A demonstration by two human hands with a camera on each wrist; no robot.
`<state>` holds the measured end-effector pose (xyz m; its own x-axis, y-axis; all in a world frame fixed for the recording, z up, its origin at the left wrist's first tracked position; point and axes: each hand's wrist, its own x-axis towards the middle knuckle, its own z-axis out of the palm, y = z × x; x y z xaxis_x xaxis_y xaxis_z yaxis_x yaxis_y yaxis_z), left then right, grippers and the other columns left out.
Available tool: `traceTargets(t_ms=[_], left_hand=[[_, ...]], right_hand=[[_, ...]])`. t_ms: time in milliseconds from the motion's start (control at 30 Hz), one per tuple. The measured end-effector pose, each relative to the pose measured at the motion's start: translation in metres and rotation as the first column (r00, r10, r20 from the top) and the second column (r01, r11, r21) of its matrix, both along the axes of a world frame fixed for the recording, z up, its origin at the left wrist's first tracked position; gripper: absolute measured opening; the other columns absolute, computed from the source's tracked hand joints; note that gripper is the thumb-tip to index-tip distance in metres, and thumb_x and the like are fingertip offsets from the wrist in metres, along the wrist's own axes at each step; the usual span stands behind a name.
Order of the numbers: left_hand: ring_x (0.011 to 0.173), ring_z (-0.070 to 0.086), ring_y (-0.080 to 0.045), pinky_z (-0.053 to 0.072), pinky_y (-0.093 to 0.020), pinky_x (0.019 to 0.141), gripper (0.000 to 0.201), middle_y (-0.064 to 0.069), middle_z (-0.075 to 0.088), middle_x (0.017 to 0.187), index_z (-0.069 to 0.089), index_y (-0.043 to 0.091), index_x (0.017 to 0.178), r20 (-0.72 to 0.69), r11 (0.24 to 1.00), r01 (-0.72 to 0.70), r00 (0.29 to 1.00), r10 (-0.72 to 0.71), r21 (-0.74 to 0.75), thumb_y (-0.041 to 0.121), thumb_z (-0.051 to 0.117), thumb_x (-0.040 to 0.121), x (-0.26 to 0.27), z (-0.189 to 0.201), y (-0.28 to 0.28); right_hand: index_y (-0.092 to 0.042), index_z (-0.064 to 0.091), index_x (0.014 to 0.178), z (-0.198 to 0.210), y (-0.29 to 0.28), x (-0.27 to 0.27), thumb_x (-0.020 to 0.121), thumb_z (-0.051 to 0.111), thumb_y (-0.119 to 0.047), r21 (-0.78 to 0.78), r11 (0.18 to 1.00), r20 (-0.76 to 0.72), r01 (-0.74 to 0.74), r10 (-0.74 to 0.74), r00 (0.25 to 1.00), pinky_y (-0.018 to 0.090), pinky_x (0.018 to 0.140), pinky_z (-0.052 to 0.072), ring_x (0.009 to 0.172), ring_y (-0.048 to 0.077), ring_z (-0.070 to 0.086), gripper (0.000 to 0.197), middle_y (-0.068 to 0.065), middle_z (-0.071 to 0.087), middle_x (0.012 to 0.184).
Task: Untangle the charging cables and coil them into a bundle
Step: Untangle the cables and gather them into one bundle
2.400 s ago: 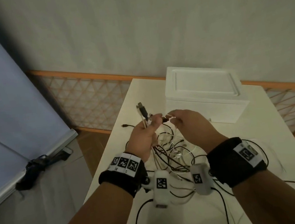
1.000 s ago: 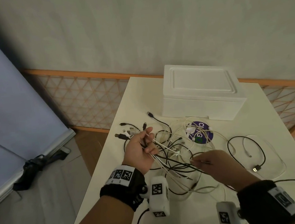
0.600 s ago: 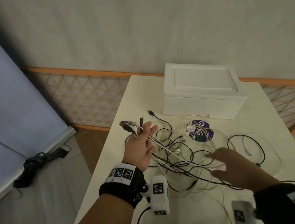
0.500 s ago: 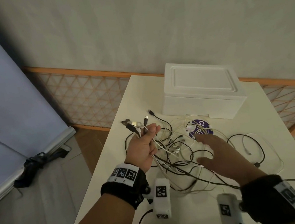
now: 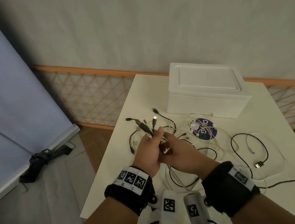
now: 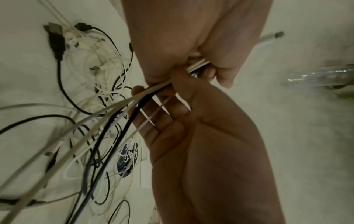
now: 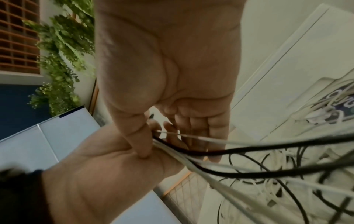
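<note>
Several black and white charging cables (image 5: 206, 143) lie tangled on the white table (image 5: 283, 129). My left hand (image 5: 154, 138) grips a bunch of them above the table, and their plug ends (image 5: 144, 127) stick up past its fingers. In the left wrist view the white strands (image 6: 198, 66) sit inside the curled fingers. My right hand (image 5: 171, 144) is pressed against the left, just below its grip. The right thumb (image 7: 140, 141) and fingers pinch the same strands (image 7: 210, 151), which trail down to the tangle.
A white foam box (image 5: 205, 90) stands at the back of the table. A purple round sticker (image 5: 208, 132) lies under some cables. A loose black cable with a USB plug (image 5: 259, 164) lies to the right. The table's left edge is close to my left hand.
My right hand left the tangle on the right and came back to the left hand, taking hold of the strands under its grip. The left hand kept the plug ends and barely moved.
</note>
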<state>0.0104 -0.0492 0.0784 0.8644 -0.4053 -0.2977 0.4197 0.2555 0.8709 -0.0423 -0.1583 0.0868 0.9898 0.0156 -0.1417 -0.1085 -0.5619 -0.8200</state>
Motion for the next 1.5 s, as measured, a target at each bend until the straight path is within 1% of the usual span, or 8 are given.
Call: traceTargets(t_ms=[167,267,367,500,700,900,1133,1500], left_hand=[[0.083,0.066,-0.026,0.048,-0.048,0.096,0.040,-0.005,0.069,0.074,0.071,0.017,0.077,-0.017,0.990,-0.083,0.996,0.085,0.117,0.053,0.057,0.087,0.002,-0.004,0.010],[0.045,0.048,-0.014,0.056,-0.036,0.062,0.040,0.001,0.041,0.047,0.050,0.015,0.067,-0.297,0.928,-0.348,0.907,0.298,-0.133,0.042,0.048,0.097,0.017,-0.002,0.033],[0.033,0.025,-0.008,0.027,-0.016,0.036,0.045,0.007,0.027,0.044,0.039,0.023,0.061,-0.395,0.855,-0.512,0.803,0.446,-0.075,0.050,0.044,0.097,0.045,-0.023,0.083],[0.032,0.019,-0.010,0.017,-0.017,0.037,0.044,0.007,0.024,0.044,0.029,0.022,0.061,-0.478,0.857,-0.514,0.747,0.462,0.026,0.043,0.043,0.098,0.041,-0.062,0.118],[0.040,0.039,-0.015,0.036,-0.031,0.061,0.026,0.001,0.040,0.050,0.039,0.017,0.067,-0.529,0.938,-0.332,0.816,0.233,-0.100,0.010,0.040,0.092,-0.002,-0.075,0.081],[0.079,0.068,-0.018,0.055,-0.029,0.080,0.021,-0.009,0.068,0.086,0.060,0.007,0.091,-0.398,0.972,-0.198,0.908,0.133,-0.127,0.004,0.041,0.098,-0.016,-0.061,0.034],[0.090,0.067,-0.016,0.056,-0.028,0.073,0.020,-0.003,0.074,0.092,0.065,0.006,0.101,-0.373,0.977,-0.146,0.925,0.078,-0.157,0.003,0.046,0.096,-0.037,-0.031,-0.018],[0.096,0.064,-0.013,0.052,-0.028,0.083,0.025,-0.001,0.070,0.101,0.064,0.008,0.107,-0.380,0.964,-0.185,0.920,0.101,-0.192,0.013,0.041,0.100,-0.043,-0.024,-0.047]], right_hand=[[-0.027,0.028,0.141,-0.009,0.010,-0.010,0.085,0.051,-0.016,-0.160,0.987,-0.063,-0.022,0.012,0.998,0.028,0.062,0.042,0.066,0.012,0.057,0.062,-0.004,0.059,0.070],[-0.036,0.040,0.133,-0.022,-0.012,-0.028,0.092,0.046,-0.027,-0.456,0.890,-0.053,-0.017,-0.008,0.999,0.033,0.076,0.047,0.092,0.024,0.062,0.043,0.003,0.066,0.098],[-0.035,0.052,0.117,-0.050,-0.061,-0.062,0.094,0.044,-0.032,-0.597,0.795,-0.249,-0.106,-0.058,0.967,0.031,0.083,0.048,0.102,0.020,0.061,0.024,-0.005,0.065,0.107],[-0.031,0.053,0.091,-0.066,-0.105,-0.099,0.092,0.043,-0.055,-0.627,0.769,-0.331,-0.121,-0.122,0.936,0.026,0.074,0.045,0.086,0.010,0.057,0.025,-0.013,0.057,0.084],[-0.033,0.055,0.095,-0.062,-0.146,-0.121,0.086,0.055,-0.052,-0.731,0.682,-0.311,-0.036,-0.285,0.907,0.025,0.073,0.043,0.092,0.010,0.059,0.021,-0.012,0.056,0.083],[-0.027,0.030,0.145,-0.038,-0.138,-0.097,0.047,0.057,-0.087,-0.502,0.865,-0.335,-0.022,-0.170,0.927,0.023,0.108,0.025,0.134,0.012,0.035,0.119,-0.005,0.037,0.145],[-0.024,0.049,0.130,-0.026,-0.035,-0.039,0.093,0.046,-0.049,-0.344,0.933,-0.055,-0.110,0.097,0.994,0.029,0.093,0.042,0.114,0.014,0.054,0.045,-0.001,0.059,0.125],[-0.023,0.055,0.083,-0.032,-0.046,-0.029,0.087,0.059,-0.026,-0.286,0.958,0.155,0.003,0.043,0.987,0.026,0.067,0.036,0.076,0.012,0.049,0.007,0.000,0.055,0.083]])
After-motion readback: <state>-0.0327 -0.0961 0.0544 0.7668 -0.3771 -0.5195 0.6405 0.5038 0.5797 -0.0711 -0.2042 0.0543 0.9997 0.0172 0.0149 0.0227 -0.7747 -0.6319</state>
